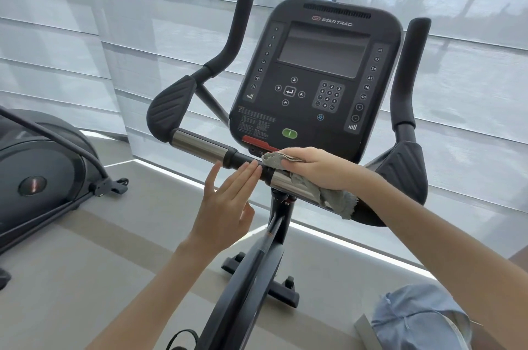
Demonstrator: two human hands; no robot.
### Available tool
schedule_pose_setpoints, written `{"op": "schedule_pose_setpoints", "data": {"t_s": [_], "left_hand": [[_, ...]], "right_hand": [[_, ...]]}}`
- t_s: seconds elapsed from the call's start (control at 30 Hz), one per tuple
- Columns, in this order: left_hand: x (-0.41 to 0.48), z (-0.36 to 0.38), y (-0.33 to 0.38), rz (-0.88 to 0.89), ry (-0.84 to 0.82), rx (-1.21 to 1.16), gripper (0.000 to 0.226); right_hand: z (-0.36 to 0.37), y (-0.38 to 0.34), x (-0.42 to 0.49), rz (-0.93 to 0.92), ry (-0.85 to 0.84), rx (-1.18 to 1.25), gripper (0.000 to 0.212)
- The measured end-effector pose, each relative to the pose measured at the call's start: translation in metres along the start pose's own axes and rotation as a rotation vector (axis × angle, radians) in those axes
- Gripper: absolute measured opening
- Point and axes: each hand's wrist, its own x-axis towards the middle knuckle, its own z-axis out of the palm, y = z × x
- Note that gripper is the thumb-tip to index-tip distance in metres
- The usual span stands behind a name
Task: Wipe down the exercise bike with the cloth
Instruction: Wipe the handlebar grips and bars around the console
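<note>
Grey cloth (pixel 328 196) wrapped over the Star Trac exercise bike (pixel 257 269) handlebar (pixel 200 146).
The right hand (pixel 317 168) grasps the cloth against the steel bar, just under the console (pixel 317 72); the left hand (pixel 228 201) is released, straight fingertips touching the bar's black collar beside it.

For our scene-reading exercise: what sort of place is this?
Probably a gym: an exercise bike with a console, a second machine beside it, and blinds behind.
</note>
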Motion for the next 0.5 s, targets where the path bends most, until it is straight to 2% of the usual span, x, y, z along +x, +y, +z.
{"op": "schedule_pose_setpoints", "data": {"t_s": [0.2,0.27,0.33,0.4,0.5], "left_hand": [[-0.005,-0.003,-0.011,-0.006,-0.024,0.061,0.051],[-0.005,-0.003,-0.013,-0.012,-0.021,0.064,0.051],[-0.003,-0.003,-0.013,-0.032,-0.015,0.055,0.051],[-0.002,-0.003,-0.013,-0.045,-0.008,0.034,0.051],[-0.002,-0.006,-0.013,-0.043,-0.01,0.024,0.05]], "right_hand": [[-0.004,0.016,-0.061,-0.105,-0.026,-0.498,0.048],[0.004,0.024,-0.066,-0.232,0.087,-0.649,0.046],[0.012,0.025,-0.06,-0.371,0.191,-0.658,0.044],[0.023,0.024,-0.046,-0.476,0.221,-0.733,0.043],[0.032,0.013,-0.023,-0.51,0.208,-0.724,0.044]]}}
